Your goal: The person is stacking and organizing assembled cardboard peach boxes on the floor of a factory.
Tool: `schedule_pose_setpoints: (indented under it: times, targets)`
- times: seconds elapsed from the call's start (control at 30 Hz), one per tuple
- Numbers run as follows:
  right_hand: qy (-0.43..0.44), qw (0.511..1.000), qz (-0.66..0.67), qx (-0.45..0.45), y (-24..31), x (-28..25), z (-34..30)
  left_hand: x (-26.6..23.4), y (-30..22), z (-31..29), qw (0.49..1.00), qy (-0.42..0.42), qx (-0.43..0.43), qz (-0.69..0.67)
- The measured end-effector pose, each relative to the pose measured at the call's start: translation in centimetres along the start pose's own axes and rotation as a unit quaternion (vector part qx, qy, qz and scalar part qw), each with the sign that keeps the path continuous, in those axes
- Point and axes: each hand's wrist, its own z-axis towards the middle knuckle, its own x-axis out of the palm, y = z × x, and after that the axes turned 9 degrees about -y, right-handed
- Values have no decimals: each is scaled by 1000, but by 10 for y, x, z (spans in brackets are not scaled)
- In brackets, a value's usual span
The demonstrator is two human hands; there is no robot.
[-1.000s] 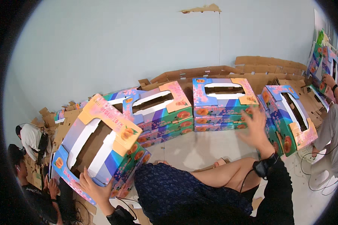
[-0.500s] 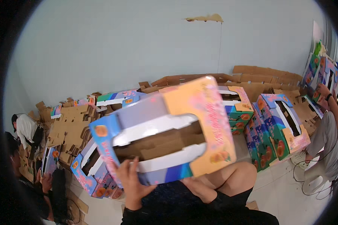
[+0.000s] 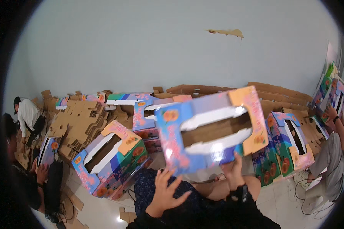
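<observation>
A printed cardboard carton (image 3: pixel 218 149) with blue and orange end panels is raised in front of me above my lap, slightly tilted. Its large top cutout shows the brown inside and white inner edges. My right hand (image 3: pixel 234 173) grips the carton's near lower edge, right of its middle; part of the fingers is hidden behind the board. Just below the carton's near left corner, my left hand (image 3: pixel 165 194) is open with fingers spread. Whether its fingertips touch the carton I cannot tell.
A similar carton stack (image 3: pixel 114 156) stands at left, another (image 3: pixel 288 145) at right, and a further carton (image 3: pixel 143 120) behind. Flat brown cardboard (image 3: pixel 78 126) is piled at back left. People sit on both sides: one (image 3: pixel 34 171) at left, one (image 3: pixel 336 152) at right. Cables lie on the floor.
The carton has moved to the right and turned slightly. My left hand has let go of its near edge and spread its fingers. My right hand has come into sight beneath the carton.
</observation>
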Motion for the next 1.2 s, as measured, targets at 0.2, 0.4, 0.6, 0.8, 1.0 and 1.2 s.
schedule_pose_setpoints:
  times: [0.2, 0.4, 0.6, 0.8, 1.0, 1.2]
  targets:
    - [-36, 999, -19, -7, 78, 41, 127, -29, 25, -16, 994, -40, -85, 53]
    - [-195, 979, -53, -16, 103, 40, 193, -48, 26, -49, 988, -19, -130, 85]
    - [-192, 977, -95, -13, 112, 15, 209, -42, 24, -57, 986, -8, -145, 83]
    - [-244, 958, -114, -96, 137, 11, 192, -20, 19, -46, 981, -31, -176, 69]
    - [438, 894, -26, -89, 107, 159, -8, -9, 13, -44, 982, -37, -175, 58]
    - [656, 645, -103, -378, 80, 209, -107, -2, -4, -37, 983, -36, -176, 32]
